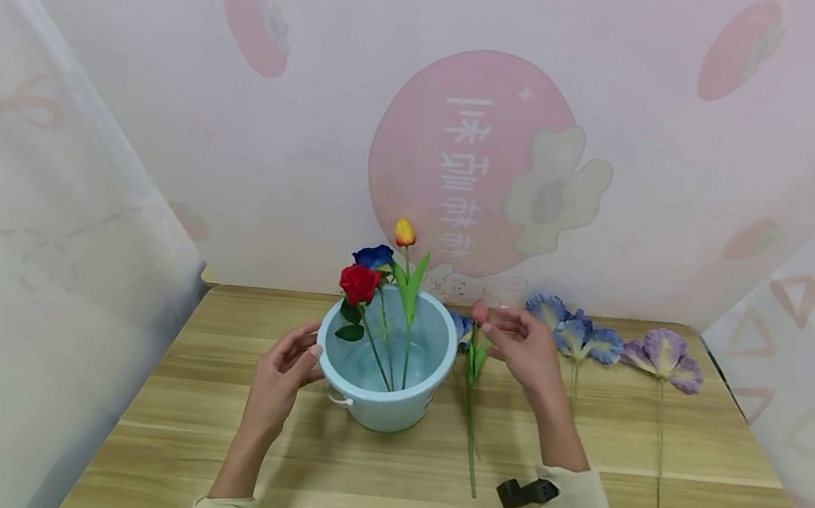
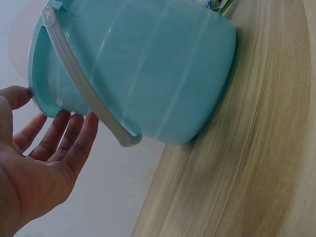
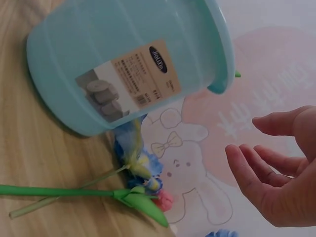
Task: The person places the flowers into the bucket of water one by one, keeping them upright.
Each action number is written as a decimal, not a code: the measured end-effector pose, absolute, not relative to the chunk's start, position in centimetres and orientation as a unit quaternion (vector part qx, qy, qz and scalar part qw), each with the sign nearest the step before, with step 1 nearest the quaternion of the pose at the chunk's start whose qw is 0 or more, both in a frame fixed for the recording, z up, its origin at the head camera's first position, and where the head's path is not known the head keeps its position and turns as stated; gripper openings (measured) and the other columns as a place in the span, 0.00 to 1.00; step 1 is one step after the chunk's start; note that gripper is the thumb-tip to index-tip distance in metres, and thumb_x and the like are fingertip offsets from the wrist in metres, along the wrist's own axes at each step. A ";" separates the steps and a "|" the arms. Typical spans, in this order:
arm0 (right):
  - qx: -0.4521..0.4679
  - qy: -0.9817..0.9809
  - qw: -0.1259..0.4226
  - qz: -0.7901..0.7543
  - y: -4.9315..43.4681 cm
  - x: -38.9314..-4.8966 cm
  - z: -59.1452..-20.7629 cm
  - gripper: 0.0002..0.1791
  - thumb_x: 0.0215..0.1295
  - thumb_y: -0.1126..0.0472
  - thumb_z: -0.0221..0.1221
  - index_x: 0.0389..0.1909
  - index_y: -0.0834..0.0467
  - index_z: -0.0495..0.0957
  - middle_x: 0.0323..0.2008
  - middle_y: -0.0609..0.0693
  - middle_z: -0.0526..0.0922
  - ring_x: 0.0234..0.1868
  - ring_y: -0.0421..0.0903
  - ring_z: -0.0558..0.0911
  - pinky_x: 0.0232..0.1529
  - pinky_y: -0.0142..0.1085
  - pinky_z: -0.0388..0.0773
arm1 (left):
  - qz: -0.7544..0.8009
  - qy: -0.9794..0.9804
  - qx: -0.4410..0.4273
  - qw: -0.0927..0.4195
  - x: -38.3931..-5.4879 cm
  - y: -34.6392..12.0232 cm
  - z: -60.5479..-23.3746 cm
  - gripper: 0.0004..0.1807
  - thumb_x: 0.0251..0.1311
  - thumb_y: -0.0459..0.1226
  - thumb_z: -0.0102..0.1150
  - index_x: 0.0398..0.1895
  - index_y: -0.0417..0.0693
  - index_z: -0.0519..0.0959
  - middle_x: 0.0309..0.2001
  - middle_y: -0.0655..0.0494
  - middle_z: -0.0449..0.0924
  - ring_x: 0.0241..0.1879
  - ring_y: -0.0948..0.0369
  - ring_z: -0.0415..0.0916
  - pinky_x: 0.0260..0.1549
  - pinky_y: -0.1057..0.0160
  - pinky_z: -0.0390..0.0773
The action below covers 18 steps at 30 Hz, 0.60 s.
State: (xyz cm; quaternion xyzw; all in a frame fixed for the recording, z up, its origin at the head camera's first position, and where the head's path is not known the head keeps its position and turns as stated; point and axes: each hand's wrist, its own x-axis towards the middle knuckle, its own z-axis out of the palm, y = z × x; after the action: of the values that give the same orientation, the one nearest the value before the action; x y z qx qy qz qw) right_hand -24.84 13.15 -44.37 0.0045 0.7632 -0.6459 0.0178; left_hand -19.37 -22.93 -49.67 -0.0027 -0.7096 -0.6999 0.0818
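Observation:
A light blue bucket (image 1: 389,411) stands upright on the table. My left hand (image 1: 281,369) holds its rim at the left, thumb at the lip and fingers against the outside, as the left wrist view (image 2: 49,163) shows. Inside the bucket stand a red rose (image 1: 360,284), a dark blue rose (image 1: 374,256) and a yellow-orange tulip (image 1: 406,233). Right of the bucket, my right hand (image 1: 525,347) hovers with relaxed fingers and nothing between them. Near its fingertips in the head view lies a pink tulip (image 1: 480,312) with green leaves, its stem toward me.
A blue iris (image 3: 140,158) lies beside the bucket, partly under the pink tulip's stem. Farther right are more blue irises (image 1: 579,339) and a purple iris (image 1: 664,356), stems toward me. Printed cloth (image 1: 299,149) hangs behind the wooden table (image 1: 210,399).

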 end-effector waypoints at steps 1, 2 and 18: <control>0.007 0.762 0.021 -0.647 13.3 -24.8 -44.6 0.28 0.76 0.58 0.66 0.71 0.64 0.74 0.64 0.66 0.80 0.64 0.62 0.83 0.55 0.43 0.91 | -0.700 -0.709 -0.003 0.082 -19.4 -22.9 -49.7 0.25 0.79 0.39 0.61 0.75 0.46 0.75 0.63 0.49 0.81 0.56 0.65 0.84 0.47 0.64 0.92; 0.010 0.762 0.023 -0.648 13.4 -24.8 -44.8 0.28 0.76 0.58 0.66 0.72 0.64 0.74 0.64 0.67 0.79 0.64 0.63 0.83 0.55 0.42 0.91 | -0.700 -0.709 -0.003 0.082 -19.4 -22.9 -49.7 0.25 0.79 0.39 0.61 0.75 0.46 0.75 0.63 0.50 0.81 0.56 0.65 0.84 0.47 0.64 0.92; 0.055 0.757 0.069 -0.647 14.3 -25.4 -49.8 0.28 0.77 0.63 0.63 0.73 0.69 0.72 0.66 0.72 0.78 0.63 0.65 0.85 0.56 0.46 0.91 | -0.701 -0.709 -0.001 0.081 -19.4 -22.9 -49.5 0.25 0.79 0.39 0.61 0.75 0.46 0.74 0.65 0.46 0.80 0.56 0.65 0.84 0.47 0.64 0.91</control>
State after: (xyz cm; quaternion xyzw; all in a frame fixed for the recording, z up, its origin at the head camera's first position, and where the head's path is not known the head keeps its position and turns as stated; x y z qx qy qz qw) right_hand -25.44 14.27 -49.83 0.0554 0.7575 -0.6468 0.0690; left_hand -19.37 -22.88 -49.52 -0.0012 -0.7089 -0.7007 0.0808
